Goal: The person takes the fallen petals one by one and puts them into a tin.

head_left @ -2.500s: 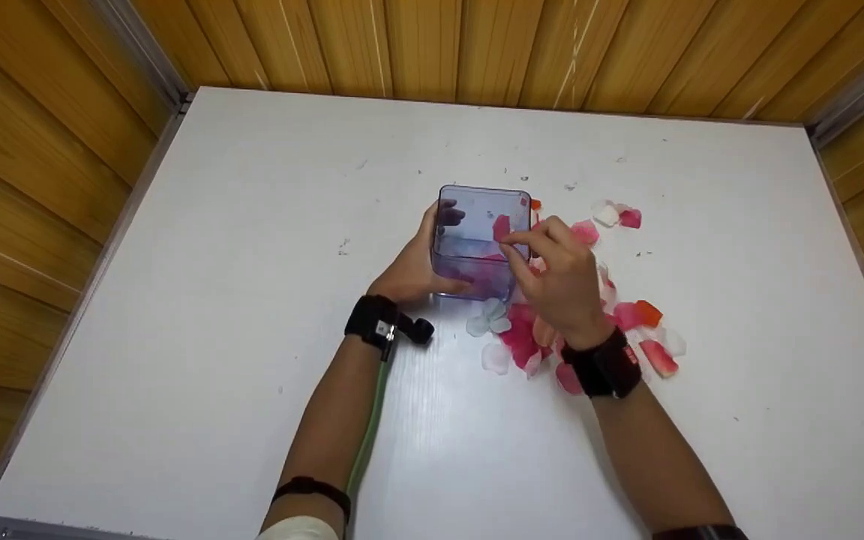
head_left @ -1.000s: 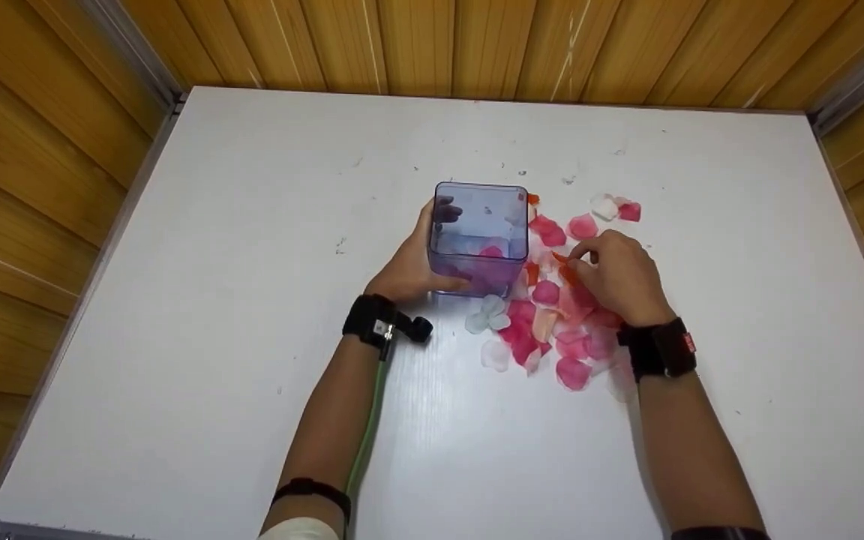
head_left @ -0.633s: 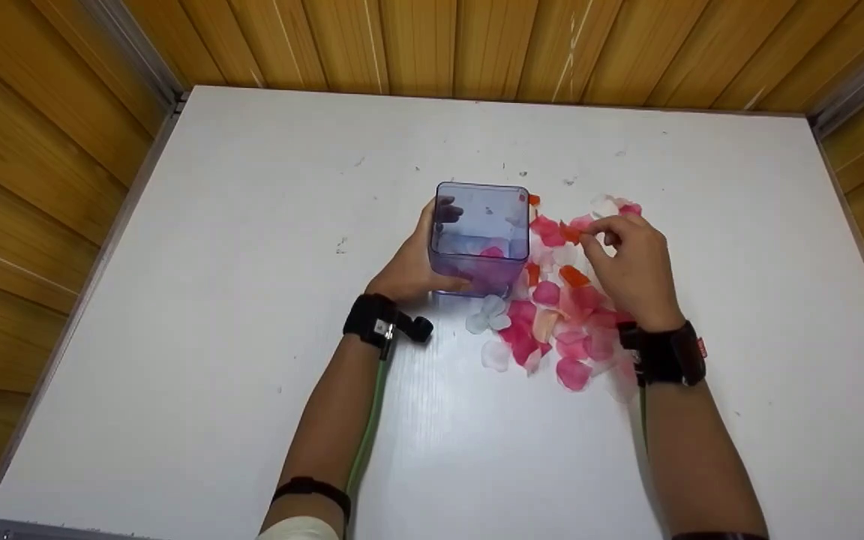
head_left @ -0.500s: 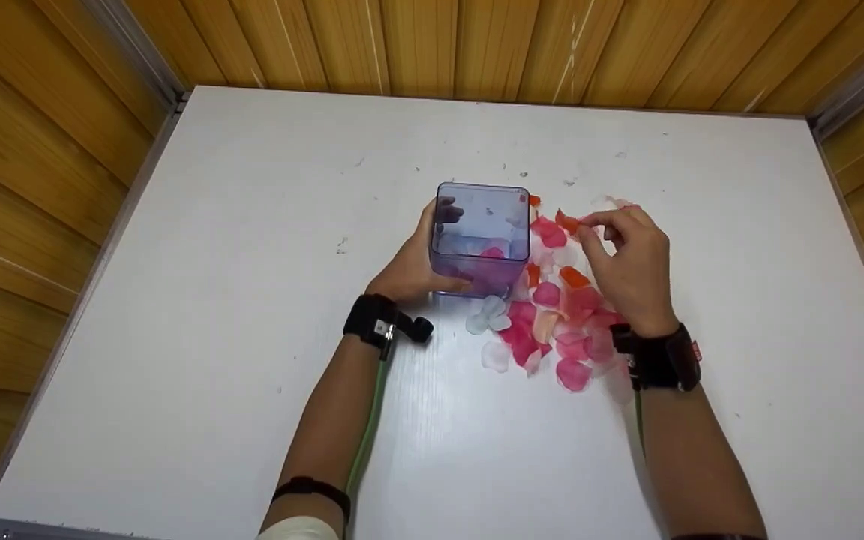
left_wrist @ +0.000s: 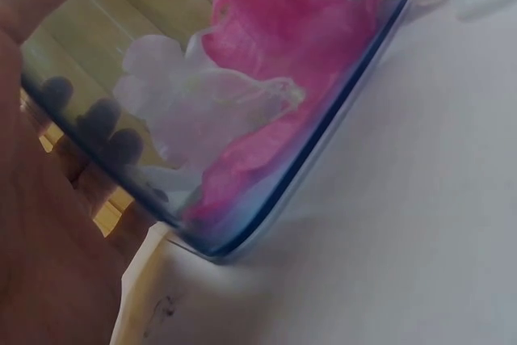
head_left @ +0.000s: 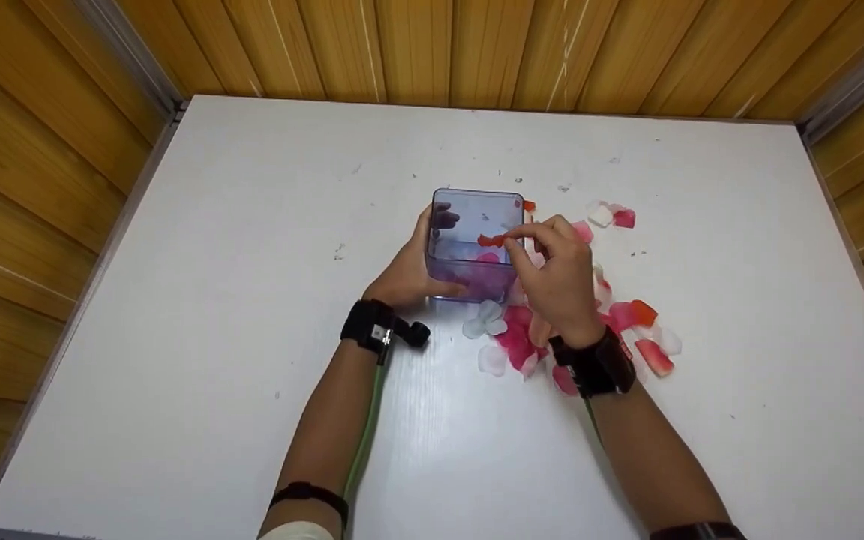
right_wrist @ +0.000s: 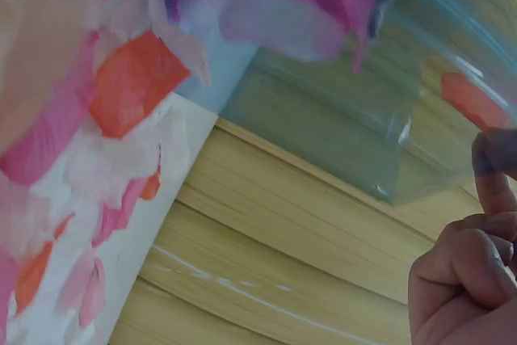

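A clear bluish square plastic box (head_left: 469,281) stands on the white table with its top uncovered. My left hand (head_left: 406,274) grips it from the left, thumb across the near wall. Over the box's mouth, my right hand (head_left: 558,277) pinches an orange-red petal (head_left: 490,241) between thumb and fingertips. Seen from the right wrist, that orange petal (right_wrist: 472,98) shows through the box wall beside my fingertips. Inside the box lie pink petals (left_wrist: 283,22), visible through its side in the left wrist view. Loose petals (head_left: 518,337) in pink, white and orange spread beneath and around my right hand, which partly hides them.
A pale blue-white flower-shaped petal piece (head_left: 484,320) lies close to the box's near side. White and pink petals (head_left: 601,217) sit apart at the back right. Yellow wood-panel walls (head_left: 417,52) rise behind and beside the white table (head_left: 214,262).
My right hand picked an orange petal from the pile on the right, lifted it and carried it left over the box. My left hand keeps its hold on the box.
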Demonstrator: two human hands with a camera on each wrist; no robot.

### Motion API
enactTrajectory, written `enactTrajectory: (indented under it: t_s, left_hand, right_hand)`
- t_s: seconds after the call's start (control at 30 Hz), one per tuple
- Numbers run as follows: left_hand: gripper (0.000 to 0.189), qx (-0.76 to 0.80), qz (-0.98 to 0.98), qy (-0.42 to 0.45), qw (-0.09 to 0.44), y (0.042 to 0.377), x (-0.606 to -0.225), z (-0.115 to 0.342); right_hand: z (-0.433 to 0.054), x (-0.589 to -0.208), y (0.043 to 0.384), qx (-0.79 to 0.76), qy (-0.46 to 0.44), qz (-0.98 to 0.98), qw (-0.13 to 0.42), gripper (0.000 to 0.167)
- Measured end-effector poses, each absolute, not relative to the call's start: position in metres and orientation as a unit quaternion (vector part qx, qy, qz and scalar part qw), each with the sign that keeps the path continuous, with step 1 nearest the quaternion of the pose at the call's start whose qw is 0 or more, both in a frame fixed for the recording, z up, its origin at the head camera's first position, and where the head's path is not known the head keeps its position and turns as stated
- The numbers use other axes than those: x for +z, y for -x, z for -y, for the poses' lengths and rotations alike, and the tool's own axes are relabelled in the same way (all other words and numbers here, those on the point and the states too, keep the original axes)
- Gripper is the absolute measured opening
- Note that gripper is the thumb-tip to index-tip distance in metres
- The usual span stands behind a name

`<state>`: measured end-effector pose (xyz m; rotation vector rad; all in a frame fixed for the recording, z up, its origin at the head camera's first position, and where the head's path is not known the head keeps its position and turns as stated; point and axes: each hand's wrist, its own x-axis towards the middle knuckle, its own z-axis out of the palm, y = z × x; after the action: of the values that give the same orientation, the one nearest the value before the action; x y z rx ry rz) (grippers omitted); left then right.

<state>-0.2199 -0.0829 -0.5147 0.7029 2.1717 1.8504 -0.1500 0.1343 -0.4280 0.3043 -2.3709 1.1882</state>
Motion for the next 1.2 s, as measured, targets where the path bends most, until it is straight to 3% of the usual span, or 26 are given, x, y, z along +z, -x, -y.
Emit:
enactTrajectory:
  t_s: [0.33, 0.63, 0.73, 0.97, 1.2]
  left_hand:
    - [0.129, 0.619, -0.744, -0.239, 0.083, 0.219, -0.517, 0.086]
    - [0.13, 0.619, -0.744, -0.236, 0.087, 0.219, -0.515, 0.086]
    - [0.128, 0.62, -0.742, -0.237, 0.091, 0.22, -0.515, 0.086]
    - [0.128, 0.617, -0.745, -0.236, 0.092, 0.22, -0.516, 0.085]
    - [0.128, 0.617, -0.744, -0.234, 0.1, 0.219, -0.516, 0.082]
  right_hand:
    - [-0.14, -0.426, 0.153, 0.444, -0.119, 0.856, 0.236, 0.013]
    - [-0.192, -0.416, 0.164, 0.396, -0.058, 0.874, 0.274, 0.016]
    - [-0.213, -0.412, 0.161, 0.355, -0.011, 0.907, 0.226, 0.022]
    - [-0.244, -0.415, 0.156, 0.259, 0.05, 0.965, 0.007, 0.041]
    - [-0.249, -0.43, 0.16, 0.222, 0.075, 0.969, -0.078, 0.038]
